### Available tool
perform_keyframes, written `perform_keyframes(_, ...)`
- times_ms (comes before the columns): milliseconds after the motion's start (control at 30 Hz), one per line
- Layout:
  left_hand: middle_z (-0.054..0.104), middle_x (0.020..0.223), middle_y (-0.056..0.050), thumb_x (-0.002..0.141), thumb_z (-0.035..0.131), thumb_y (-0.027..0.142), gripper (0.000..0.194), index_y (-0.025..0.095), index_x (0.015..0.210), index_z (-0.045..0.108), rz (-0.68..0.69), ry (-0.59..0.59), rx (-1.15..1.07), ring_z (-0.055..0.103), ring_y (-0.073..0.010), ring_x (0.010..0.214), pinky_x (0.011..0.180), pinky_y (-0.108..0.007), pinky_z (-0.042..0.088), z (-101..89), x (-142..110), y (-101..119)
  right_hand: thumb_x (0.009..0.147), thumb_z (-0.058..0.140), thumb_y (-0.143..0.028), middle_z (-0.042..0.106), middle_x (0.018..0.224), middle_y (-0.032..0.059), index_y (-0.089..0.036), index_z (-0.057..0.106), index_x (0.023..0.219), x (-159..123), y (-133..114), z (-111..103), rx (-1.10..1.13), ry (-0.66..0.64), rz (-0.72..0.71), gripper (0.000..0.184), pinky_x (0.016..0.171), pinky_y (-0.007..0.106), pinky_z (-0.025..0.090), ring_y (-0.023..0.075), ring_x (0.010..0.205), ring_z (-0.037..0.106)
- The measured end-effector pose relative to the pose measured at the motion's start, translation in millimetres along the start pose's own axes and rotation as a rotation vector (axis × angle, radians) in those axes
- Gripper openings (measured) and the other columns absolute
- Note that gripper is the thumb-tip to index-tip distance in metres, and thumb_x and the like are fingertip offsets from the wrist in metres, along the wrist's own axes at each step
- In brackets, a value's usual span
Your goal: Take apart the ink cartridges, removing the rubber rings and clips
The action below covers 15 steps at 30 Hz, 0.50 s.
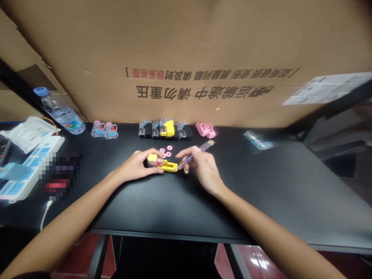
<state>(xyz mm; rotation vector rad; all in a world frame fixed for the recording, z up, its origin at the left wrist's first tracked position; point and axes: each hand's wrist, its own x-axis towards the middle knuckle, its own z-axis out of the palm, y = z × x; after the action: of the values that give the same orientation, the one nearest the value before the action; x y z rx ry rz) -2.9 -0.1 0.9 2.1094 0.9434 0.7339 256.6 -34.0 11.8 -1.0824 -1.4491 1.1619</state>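
Note:
My left hand is closed around a small yellow and clear plastic toy part, which lies low over the black table. Its long yellow end with an open slot points to the right. My right hand grips a screwdriver with a clear purplish handle, slanting down to the left. The screwdriver's tip is at the right end of the yellow part; whether it touches cannot be made out. Several pink rings lie just beyond the part.
Along the back stand clear and black toy pieces, a yellow piece, pink pieces and two clear-pink pieces. A clear packet lies right. At left are a water bottle, power strip and white bag. Cardboard walls the back.

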Motion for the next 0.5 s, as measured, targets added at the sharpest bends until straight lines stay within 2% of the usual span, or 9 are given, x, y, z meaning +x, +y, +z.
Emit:
perform_keyframes(67, 0.082, 0.099, 0.000, 0.086, 0.088, 0.041, 0.041, 0.023, 0.118, 0.071, 0.000, 0.000, 0.008, 0.077, -0.0175, 0.083, 0.078, -0.026, 0.055, 0.0, -0.4, -0.3, 0.103, 0.056, -0.069, 0.067, 0.067, 0.0018, -0.019, 0.075, 0.094, -1.6, 0.0, 6.0, 0.033, -0.016, 0.043, 0.054, 0.069, 0.036, 0.058, 0.0179, 0.060, 0.064)
perform_keyframes(200, 0.082, 0.101, -0.001, 0.088, 0.086, 0.047, 0.042, 0.023, 0.119, 0.071, 0.008, -0.004, 0.021, 0.076, -0.0186, 0.084, 0.076, -0.026, 0.054, -0.2, -0.9, -1.0, 0.096, 0.073, -0.059, 0.068, 0.071, 0.0005, -0.021, 0.069, 0.090, -1.5, 0.1, 13.0, 0.023, -0.009, 0.031, 0.039, 0.071, 0.034, 0.059, 0.0177, 0.065, 0.067)
perform_keyframes(500, 0.081, 0.103, -0.002, 0.088, 0.086, 0.048, 0.043, 0.023, 0.120, 0.071, 0.003, -0.010, 0.033, 0.075, -0.0197, 0.087, 0.078, -0.027, 0.054, -0.9, -0.4, -1.3, 0.092, 0.070, -0.038, 0.068, 0.076, 0.0004, -0.020, 0.072, 0.090, -1.0, 0.4, 12.0, 0.020, -0.019, 0.071, 0.018, 0.072, 0.035, 0.061, 0.0174, 0.068, 0.070)
